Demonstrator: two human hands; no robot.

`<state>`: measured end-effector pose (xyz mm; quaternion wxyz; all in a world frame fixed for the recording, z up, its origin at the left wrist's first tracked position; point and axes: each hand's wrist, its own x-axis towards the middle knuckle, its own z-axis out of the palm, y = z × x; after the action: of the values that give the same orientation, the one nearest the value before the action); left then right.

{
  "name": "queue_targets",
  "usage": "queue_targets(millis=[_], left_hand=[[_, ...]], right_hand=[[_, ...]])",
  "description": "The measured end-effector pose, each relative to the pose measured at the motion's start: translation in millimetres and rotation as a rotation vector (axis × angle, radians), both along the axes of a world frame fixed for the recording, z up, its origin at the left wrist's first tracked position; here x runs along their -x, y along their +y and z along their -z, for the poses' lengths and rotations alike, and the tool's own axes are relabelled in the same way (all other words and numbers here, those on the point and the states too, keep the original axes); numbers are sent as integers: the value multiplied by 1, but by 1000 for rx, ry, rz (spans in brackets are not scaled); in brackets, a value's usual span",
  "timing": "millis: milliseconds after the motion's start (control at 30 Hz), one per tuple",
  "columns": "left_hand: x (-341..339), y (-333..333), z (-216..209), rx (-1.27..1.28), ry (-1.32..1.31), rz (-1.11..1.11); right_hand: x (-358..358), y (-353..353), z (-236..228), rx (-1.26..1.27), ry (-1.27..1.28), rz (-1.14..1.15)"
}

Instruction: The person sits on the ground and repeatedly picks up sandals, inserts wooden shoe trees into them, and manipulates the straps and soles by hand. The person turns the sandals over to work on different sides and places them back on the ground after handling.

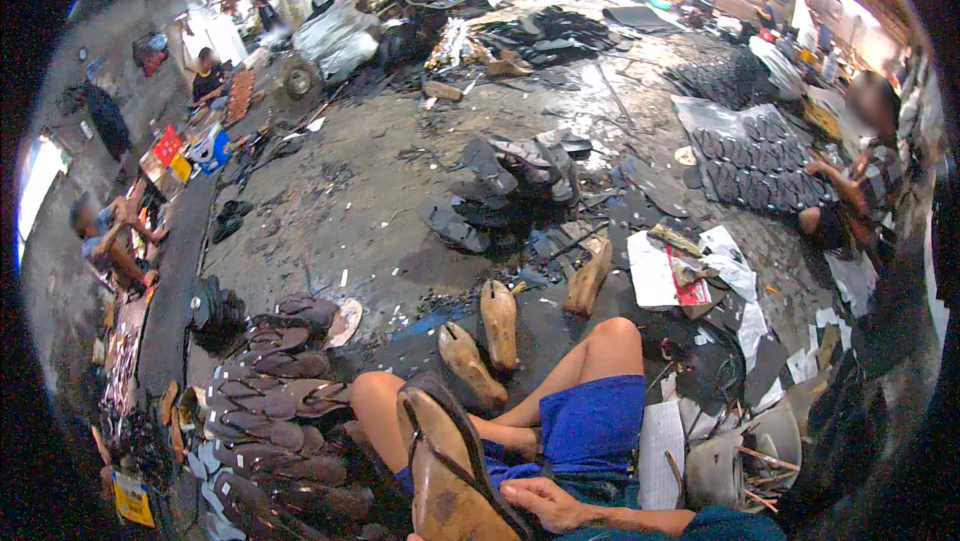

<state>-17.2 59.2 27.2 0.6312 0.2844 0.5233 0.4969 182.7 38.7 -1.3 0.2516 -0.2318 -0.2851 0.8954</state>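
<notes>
A dark flip-flop (477,436) with a thong strap is tilted up in front of my lap. A worn wooden shoe last (445,491) sits in it, under the straps. My right hand (545,503) is closed at the sole's right edge, thumb and fingers pinching it near the strap. Of my left hand only a sliver shows at the lower picture edge, below the last; its fingers are hidden. Beyond my legs stand wooden lasts: one pale last (465,361), a second last (498,326) and a third last (588,281) farther right.
Rows of dark sandals (270,396) lie at my left. Ahead is a heap of black footwear (505,186). A grey container (765,451) with sticks stands at right, near paper scraps (735,261). Persons sit at left (115,241) and right (860,181), the latter beside sandals on sheeting.
</notes>
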Motion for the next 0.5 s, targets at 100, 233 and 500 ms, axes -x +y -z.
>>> queue_targets(millis=[100,233,500], left_hand=[[-3,16,-21,-89,128,-9],[-4,28,-54,-258,253,-28],[-11,28,-71,-289,242,-290]], right_hand=[[-2,-2,14,38,-174,-102],[-1,35,6,-453,-267,-141],[4,77,-98,-1055,-364,182]])
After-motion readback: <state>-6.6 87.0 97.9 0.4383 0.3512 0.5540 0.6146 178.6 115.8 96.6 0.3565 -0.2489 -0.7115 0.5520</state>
